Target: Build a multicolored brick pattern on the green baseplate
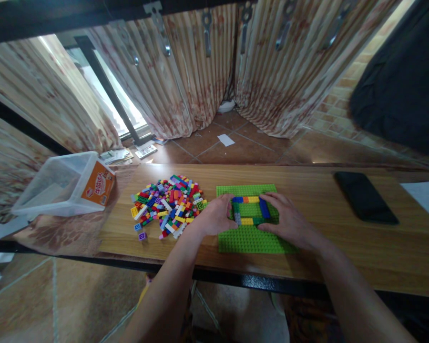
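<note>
A green studded baseplate (248,244) lies on the table with a rectangular frame of toy building bricks (247,221) on it. Blue, orange, yellow, green and grey bricks make up its sides, and the middle shows bare green studs. My left hand (216,215) grips the frame's left end, fingers at the far corner and thumb at the near one. At the right end, my right hand (292,220) spans the frame the same way, next to a dark blue brick (264,208). Fingers hide parts of the corners.
A heap of loose coloured bricks (171,205) is left of the baseplate. Farther left stands a clear plastic bin (62,207) with an orange label. A black phone (365,197) and white paper (425,197) lie to the right. The table's black front edge (250,281) runs nearest me.
</note>
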`<state>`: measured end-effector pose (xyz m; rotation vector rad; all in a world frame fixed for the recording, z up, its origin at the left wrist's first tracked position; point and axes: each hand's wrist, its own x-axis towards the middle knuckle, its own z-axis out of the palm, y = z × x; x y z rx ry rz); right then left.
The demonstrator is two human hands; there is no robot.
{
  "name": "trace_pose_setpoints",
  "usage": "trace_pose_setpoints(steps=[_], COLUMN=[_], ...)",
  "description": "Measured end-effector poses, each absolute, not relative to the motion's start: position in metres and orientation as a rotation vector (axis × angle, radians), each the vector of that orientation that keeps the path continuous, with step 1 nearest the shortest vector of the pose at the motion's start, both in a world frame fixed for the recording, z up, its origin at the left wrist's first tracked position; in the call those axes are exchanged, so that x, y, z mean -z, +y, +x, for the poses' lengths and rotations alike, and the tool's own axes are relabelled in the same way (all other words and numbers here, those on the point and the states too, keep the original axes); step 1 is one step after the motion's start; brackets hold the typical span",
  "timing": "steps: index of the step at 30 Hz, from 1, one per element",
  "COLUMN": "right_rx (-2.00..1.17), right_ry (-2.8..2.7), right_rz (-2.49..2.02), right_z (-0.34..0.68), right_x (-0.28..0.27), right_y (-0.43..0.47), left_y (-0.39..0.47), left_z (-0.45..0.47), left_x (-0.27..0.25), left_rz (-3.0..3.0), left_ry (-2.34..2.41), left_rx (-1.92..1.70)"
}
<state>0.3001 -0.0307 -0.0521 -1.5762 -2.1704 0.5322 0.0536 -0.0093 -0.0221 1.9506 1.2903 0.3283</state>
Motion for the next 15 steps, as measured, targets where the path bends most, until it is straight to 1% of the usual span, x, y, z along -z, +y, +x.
trace_pose_setpoints(steps=[15], right_rx=[-0.527], right_ry=[-2.161], right_rz=[-1.59], right_z=[0.3001], right_x=[0.0527], right_y=[-0.0303], left_y=[-0.0082], left_z=[0.0526], left_x=[0.0261], left_rz=[1.961], left_ry=[1.275], left_rx=[-0.352])
